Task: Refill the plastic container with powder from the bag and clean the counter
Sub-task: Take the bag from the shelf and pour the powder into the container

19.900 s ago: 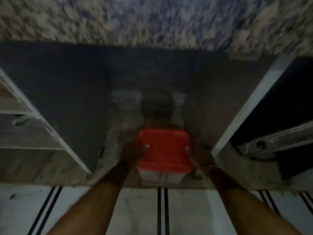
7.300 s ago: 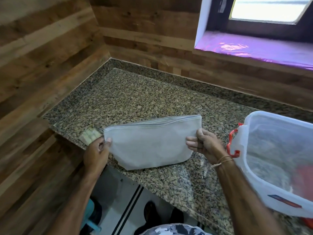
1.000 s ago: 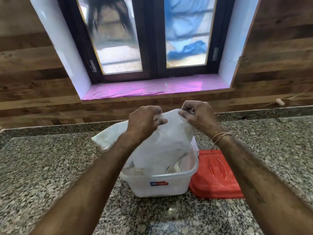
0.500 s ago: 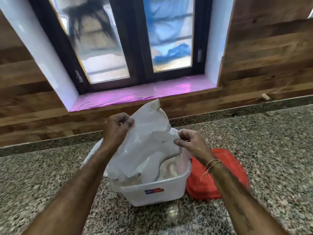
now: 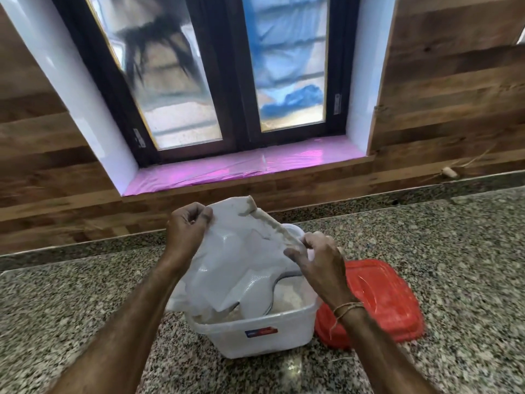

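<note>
Here, white bag upended in tub on counter, powder inside | left hand, right hand both pinching bag | red lid right of tub, touching | bag hides most of tub

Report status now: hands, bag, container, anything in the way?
Left hand and right hand both grip bag, upended over open container. Powder inside. Red lid beside container, clear of pour.

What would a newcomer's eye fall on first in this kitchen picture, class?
First, the white bag at centre, upended over the open plastic container and gripped by the left hand and the right hand. Next, the red lid lying on the granite counter just right of the container, and the pink-lined windowsill behind.
</note>
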Available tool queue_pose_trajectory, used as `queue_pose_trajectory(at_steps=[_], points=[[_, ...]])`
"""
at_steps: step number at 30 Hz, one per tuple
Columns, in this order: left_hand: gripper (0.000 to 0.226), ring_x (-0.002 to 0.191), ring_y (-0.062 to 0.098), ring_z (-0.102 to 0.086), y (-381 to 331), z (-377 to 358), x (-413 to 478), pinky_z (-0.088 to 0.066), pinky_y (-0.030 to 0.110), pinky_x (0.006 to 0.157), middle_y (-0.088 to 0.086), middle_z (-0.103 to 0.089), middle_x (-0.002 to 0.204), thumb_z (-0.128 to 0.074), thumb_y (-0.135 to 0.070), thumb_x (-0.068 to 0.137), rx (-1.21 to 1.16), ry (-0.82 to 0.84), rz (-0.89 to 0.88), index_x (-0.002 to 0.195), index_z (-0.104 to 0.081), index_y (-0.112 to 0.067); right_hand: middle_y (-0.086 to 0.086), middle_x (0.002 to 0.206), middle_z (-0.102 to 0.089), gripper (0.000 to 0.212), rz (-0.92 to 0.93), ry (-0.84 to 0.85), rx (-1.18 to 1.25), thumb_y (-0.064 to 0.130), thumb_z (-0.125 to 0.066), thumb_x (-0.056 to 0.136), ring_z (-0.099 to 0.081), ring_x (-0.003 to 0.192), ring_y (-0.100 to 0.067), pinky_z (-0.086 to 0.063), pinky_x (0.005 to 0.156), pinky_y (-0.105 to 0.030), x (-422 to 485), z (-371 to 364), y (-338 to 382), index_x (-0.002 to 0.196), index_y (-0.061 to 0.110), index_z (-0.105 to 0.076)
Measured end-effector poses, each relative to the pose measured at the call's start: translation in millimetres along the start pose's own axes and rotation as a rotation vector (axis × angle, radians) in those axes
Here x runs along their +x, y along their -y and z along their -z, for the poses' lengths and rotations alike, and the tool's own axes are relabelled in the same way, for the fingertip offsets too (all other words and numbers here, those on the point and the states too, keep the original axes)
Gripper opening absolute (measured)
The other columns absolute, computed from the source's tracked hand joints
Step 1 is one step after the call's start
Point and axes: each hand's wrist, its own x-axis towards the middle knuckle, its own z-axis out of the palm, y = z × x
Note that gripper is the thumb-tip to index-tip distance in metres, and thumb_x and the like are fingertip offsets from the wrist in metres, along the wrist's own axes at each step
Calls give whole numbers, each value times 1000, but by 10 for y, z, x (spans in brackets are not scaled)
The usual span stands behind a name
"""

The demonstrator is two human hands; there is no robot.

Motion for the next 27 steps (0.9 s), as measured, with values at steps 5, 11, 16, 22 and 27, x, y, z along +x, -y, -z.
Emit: queue_pose_trajectory(at_steps=[5,11,16,22,27], points=[[30,61,13,-51,-86,-15,30,-41,31,63,-5,-62,63,-63,-20,98,76,72,-27,69,-67,-16,10,89,-73,10,-11,28,313,34,-77,87,-67,83,-5,-57,74,-35,262,195,242,89,24,-78],[9,87,3,-66,-383,-193,-75,-55,26,72,-13,-72,97,-71,-23,92,235,78,-194,99,-76,-26,6,68,-69,15,1,27,172,28,-70,86,-64,68,-15,-53,67,-41,321,58,304,74,18,-71],[4,82,6,-66,-614,-462,-44,-47,15,72,-9,-72,87,-79,-15,85,235,158,-401,82,-77,-18,4,70,-68,17,-34,43,106,29,-64,87,-61,70,-21,-50,65,-42,300,-13,295,76,17,-65],[13,66,-4,-57,-646,-567,-6,-42,13,63,-11,-66,73,-74,-13,88,178,99,-288,77,-72,-18,1,79,-62,19,-55,-44,125,19,-61,98,-55,75,-23,-39,63,-38,201,-108,330,80,17,-54],[11,61,-5,-55,-647,-646,31,-44,25,62,-11,-67,69,-75,-23,89,175,59,-126,78,-75,-20,6,84,-51,23,39,-171,28,7,-60,97,-48,76,-19,-33,64,-32,-11,-240,378,88,23,-47]])
